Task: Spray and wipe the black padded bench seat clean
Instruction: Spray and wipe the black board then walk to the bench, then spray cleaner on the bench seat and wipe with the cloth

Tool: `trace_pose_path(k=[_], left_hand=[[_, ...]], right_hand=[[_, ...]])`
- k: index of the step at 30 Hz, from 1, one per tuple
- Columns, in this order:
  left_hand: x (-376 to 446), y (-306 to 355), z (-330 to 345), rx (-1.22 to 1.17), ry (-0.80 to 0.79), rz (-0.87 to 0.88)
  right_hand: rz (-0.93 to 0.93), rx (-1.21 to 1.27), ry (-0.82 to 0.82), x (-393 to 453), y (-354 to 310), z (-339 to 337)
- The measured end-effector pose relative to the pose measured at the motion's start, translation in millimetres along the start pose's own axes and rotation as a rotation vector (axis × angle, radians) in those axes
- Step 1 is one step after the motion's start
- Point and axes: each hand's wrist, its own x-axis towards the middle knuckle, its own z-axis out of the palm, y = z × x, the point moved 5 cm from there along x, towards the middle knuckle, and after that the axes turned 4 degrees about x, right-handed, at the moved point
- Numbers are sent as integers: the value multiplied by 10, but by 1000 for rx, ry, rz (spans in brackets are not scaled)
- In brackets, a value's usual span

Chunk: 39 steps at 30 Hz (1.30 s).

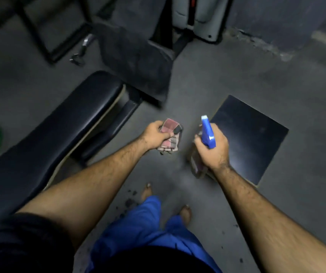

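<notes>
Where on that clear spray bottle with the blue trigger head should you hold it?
Around the narrow neck just under the blue trigger head, coming from behind, as the right hand does: the clear spray bottle hangs upright, nozzle pointing away.

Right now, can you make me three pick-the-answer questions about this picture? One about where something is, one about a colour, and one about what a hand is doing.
1. Where is the black padded bench?
A. Left of the person
B. Right of the person
C. Behind the wall

2. What colour is the spray bottle's top?
A. Red
B. Blue
C. Yellow

3. What is the left hand doing?
A. Hanging empty
B. Pressing the bench
C. Gripping a cloth

Answers: 1 A, the bench runs along the left side. 2 B, the trigger head above the right hand is blue. 3 C, its fingers curl round the reddish checked cloth.
</notes>
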Motion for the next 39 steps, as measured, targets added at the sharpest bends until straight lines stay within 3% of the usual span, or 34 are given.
trace_pose_path(k=[8,15,20,27,32,39], left_hand=[[-1185,-1348,-1848,-334,361,-161],[-1991,-2649,-3509,-514,695,-264],[-2155,-3207,-4176,-578,804,-374],[-1638,-3659,-4543,-555,770,-512],[-795,-3940,-4796,-588,736,-561],[559,-4346,-4955,-622,709,-609]], right_hand=[[-180,88,-445,-710,-1343,1865],[-216,-124,-633,-1349,-2416,3676],[-255,-124,-711,-1488,-2866,4473],[-256,-96,-801,-1153,-3103,5276],[-110,29,-881,-558,-2848,5963],[-13,-20,-993,164,-2374,6858]])
